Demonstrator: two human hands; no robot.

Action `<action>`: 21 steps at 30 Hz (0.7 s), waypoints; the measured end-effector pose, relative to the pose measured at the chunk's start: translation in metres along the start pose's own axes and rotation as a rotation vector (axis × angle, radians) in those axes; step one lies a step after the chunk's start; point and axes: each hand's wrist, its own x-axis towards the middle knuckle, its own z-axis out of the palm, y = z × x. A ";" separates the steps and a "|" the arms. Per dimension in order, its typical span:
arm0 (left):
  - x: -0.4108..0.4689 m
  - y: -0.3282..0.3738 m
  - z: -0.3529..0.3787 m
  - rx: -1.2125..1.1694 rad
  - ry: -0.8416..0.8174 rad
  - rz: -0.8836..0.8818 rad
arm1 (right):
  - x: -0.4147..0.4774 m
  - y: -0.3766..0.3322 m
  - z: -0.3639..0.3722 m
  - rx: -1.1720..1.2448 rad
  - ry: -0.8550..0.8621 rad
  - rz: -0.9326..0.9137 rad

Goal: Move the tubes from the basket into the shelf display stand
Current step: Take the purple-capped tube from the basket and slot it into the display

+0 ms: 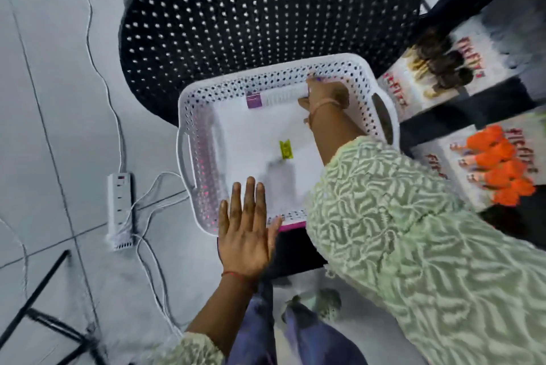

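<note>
The basket [189, 116] is almost empty: only one tube [274, 98] lies at its 12 o'clock wall. The right hand [323, 96] has its grip closed on the tube's end. The left hand [246, 234] is flat, fingers apart, at 6 o'clock. The shelf display stand [461, 116] at 3 o'clock already holds tubes; I judge this the last one.

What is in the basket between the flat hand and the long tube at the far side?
Head view: only a small yellow-green label lies on the white basket floor between the left hand and the tube; the rest is bare.
</note>
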 end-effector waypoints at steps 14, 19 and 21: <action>0.003 0.119 -0.048 -0.246 -0.078 0.279 | -0.194 -0.063 -0.282 0.305 0.185 -0.489; -0.022 0.279 -0.085 -0.358 0.032 0.723 | -0.287 -0.073 -0.417 0.241 0.421 -0.648; -0.046 0.328 -0.096 -0.403 0.083 0.897 | -0.316 -0.072 -0.463 0.193 0.545 -0.695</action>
